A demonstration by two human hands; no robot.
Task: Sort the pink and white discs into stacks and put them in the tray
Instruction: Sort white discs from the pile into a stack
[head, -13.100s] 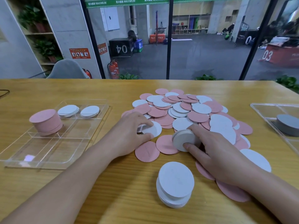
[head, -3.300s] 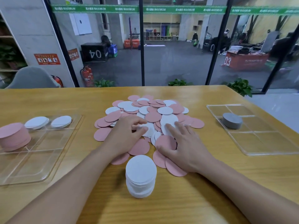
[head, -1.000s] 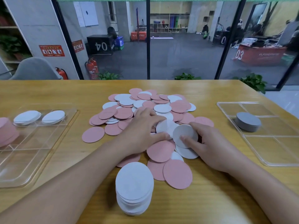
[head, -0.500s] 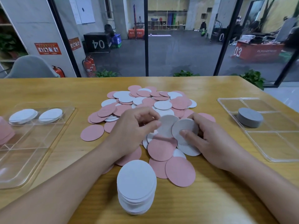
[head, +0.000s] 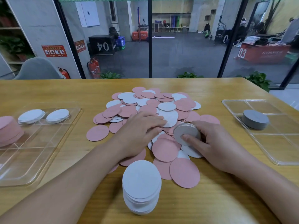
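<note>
A loose pile of pink and white discs (head: pixel 150 102) covers the middle of the wooden table. My right hand (head: pixel 212 143) grips a small stack of white discs (head: pixel 186 132) at the pile's near right, thumb pressed on top. My left hand (head: pixel 139 131) lies over the pile with its fingertips touching a white disc (head: pixel 169 118). A taller stack of white discs (head: pixel 142 185) stands at the near edge. The clear tray (head: pixel 37 152) on the left holds a pink stack (head: pixel 8 130) and two low white stacks (head: pixel 31 116).
A second clear tray (head: pixel 273 143) on the right holds a grey stack (head: pixel 254 119). A single pink disc (head: pixel 97 133) lies apart, left of the pile. Glass wall and a grey chair (head: pixel 38 68) stand behind the table.
My left hand has stretched forward onto a white disc in the pile. My right hand has kept its white stack, shifting slightly to the right.
</note>
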